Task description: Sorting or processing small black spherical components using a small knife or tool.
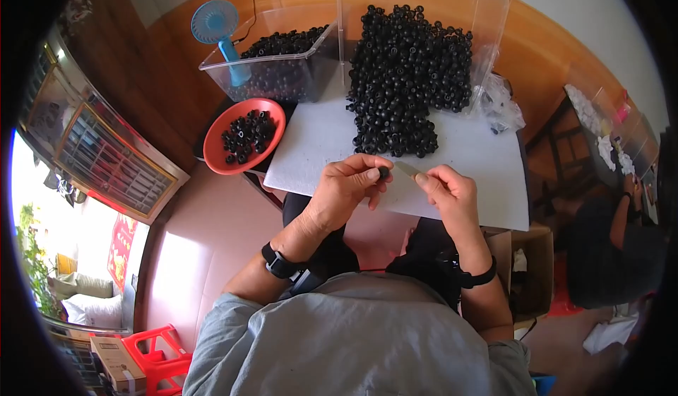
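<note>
Between the thumb and fingers of my left hand (342,190) is a small round black part (383,173). My right hand (453,194) is closed around a small knife (405,169), whose short pale blade points toward the black part. Both hands are above the near edge of a white board (311,142). Beyond them, a large heap of similar black parts (406,78) spreads out over the board from a clear plastic bin (491,28). A red bowl (212,138) at the left holds more of these parts.
A second clear bin (321,46) with black parts stands at the back left, a blue fan (215,23) at its side. A crumpled plastic bag (501,106) lies right of the heap. A cardboard box (540,244) and another person (614,255) are farther right. A red stool (159,357) stands lower left.
</note>
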### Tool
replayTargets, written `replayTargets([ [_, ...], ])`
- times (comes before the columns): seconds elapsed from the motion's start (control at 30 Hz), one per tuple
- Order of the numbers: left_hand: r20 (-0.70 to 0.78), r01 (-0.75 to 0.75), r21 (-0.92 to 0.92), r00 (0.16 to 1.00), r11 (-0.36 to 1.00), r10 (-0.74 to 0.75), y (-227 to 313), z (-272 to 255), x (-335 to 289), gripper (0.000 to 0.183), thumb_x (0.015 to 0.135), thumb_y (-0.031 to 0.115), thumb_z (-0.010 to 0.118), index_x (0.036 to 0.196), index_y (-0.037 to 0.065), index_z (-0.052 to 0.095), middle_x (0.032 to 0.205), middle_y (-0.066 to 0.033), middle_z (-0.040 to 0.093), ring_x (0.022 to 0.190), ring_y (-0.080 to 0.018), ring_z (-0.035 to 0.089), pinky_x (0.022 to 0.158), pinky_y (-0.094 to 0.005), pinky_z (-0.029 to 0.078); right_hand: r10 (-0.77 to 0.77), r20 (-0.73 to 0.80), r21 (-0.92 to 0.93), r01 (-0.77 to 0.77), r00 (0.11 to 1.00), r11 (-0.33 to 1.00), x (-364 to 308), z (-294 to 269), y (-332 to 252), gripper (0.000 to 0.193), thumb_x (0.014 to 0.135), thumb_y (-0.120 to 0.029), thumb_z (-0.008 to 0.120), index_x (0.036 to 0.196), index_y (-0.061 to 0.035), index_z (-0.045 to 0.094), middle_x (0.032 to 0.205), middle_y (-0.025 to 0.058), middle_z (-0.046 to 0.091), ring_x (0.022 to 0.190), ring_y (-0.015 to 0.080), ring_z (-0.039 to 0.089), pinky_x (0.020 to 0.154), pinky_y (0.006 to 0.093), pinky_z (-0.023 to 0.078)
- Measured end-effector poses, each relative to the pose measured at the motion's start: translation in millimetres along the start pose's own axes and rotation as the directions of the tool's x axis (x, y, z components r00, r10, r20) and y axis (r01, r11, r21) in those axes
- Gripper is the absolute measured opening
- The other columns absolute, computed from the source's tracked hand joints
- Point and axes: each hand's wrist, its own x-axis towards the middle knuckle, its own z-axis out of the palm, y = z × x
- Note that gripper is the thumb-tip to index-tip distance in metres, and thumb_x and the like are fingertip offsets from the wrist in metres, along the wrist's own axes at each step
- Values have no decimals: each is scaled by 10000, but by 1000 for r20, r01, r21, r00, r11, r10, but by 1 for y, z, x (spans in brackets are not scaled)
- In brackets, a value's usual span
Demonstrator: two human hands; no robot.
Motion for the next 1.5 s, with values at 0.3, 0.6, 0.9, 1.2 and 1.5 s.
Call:
replayTargets([
  [0.3, -6, -43, -89, 999, 995, 43, -11, 6, 3, 289, 1026, 39, 561, 1289, -50, 643, 1036, -110, 638, 865, -180, 610, 649, -308, 507, -64, -18, -57, 63, 998, 996, -1, 4, 0, 249, 929, -221, 754, 837, -1, 681, 558, 12, 524, 517, 81, 454, 494, 274, 369],
  [0.6, 31, -128, -60, 991, 990, 130, -15, 6, 1, 300, 1016, 7, 559, 1294, -58, 649, 1055, -81, 599, 890, -176, 606, 662, -296, 505, -107, -34, -162, 100, 994, 982, -3, 6, -6, 253, 928, -232, 751, 815, -20, 673, 555, 36, 533, 494, 117, 462, 489, 295, 376],
  [0.9, 38, -155, -49, 987, 987, 157, -13, 9, -1, 296, 1008, 6, 562, 1280, -63, 658, 1043, -73, 576, 886, -176, 601, 668, -297, 511, -156, -26, -219, 147, 987, 965, -4, 6, -8, 251, 923, -236, 753, 810, -30, 669, 557, 60, 528, 487, 144, 475, 492, 309, 383],
  [1.2, 16, -167, -31, 986, 986, 167, -14, 10, -1, 272, 1002, -9, 559, 1243, -65, 672, 1063, -69, 564, 862, -179, 600, 659, -302, 514, -199, -5, -237, 192, 980, 952, -5, 6, -8, 209, 914, -198, 753, 815, -35, 667, 584, 72, 556, 496, 157, 499, 493, 319, 392],
  [1.5, -10, -152, -58, 988, 987, 151, -16, 11, -3, 231, 1012, -13, 544, 1187, -53, 690, 1030, -45, 550, 837, -148, 581, 694, -287, 513, -288, 13, -302, 279, 957, 912, -6, 6, -7, 192, 910, -188, 753, 819, -45, 662, 632, 76, 597, 509, 214, 546, 498, 346, 411],
])
